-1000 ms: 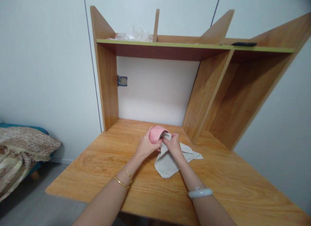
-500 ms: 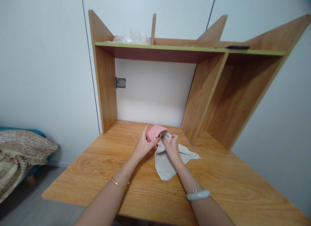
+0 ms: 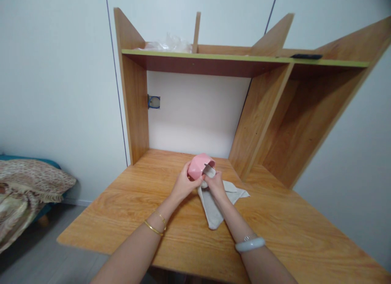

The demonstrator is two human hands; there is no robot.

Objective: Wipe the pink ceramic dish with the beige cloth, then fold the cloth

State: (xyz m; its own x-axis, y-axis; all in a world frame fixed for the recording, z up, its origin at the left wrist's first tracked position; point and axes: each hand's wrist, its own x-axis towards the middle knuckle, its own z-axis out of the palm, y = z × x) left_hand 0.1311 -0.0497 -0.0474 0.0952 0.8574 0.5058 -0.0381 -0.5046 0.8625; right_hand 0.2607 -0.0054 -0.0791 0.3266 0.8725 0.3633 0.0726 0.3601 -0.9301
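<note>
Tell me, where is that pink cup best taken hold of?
Probably grip the pink cup around its rounded outer wall, from the left, as the left hand does: it is tilted, mouth facing right, where the right hand presses the grey cloth in.

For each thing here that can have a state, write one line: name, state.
pink cup, tipped sideways, gripped
cloth, crumpled, one end at cup's mouth, rest on desk
left hand, closed around pink cup
right hand, pinching cloth
plastic bag, crumpled, on top shelf
</note>
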